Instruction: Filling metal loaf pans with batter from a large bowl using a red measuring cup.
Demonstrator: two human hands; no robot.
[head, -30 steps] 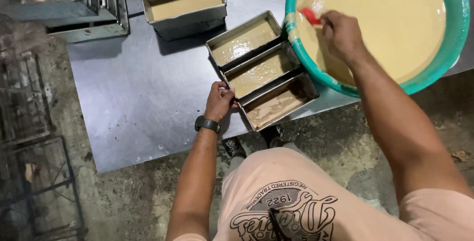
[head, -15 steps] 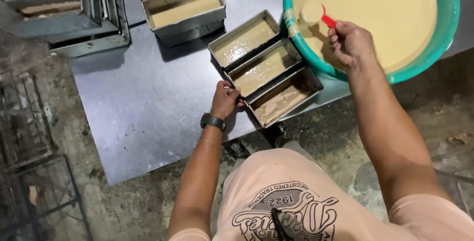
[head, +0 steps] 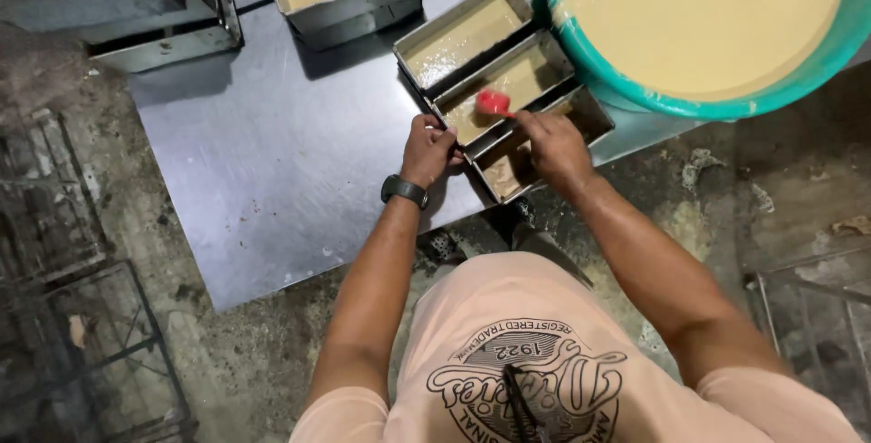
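— Fingers (head: 434, 131) of the left hand (head: 426, 148) are clenching the end of the middle rectangular metal baking tin (head: 508, 89), aren't they?

— Yes, steadying it. The right hand (head: 555, 148) is grasping a small red plastic scoop (head: 493, 102), which a moment ago was over the big teal round basin of pale batter (head: 708, 17) and is now tipping over that tin on the grey steel surface (head: 272, 162).

— So batter is going from basin to tin?

— Seemingly. Two matching tins are flanking it, touching.

— Any packages or signs?

— None I'm seeing.
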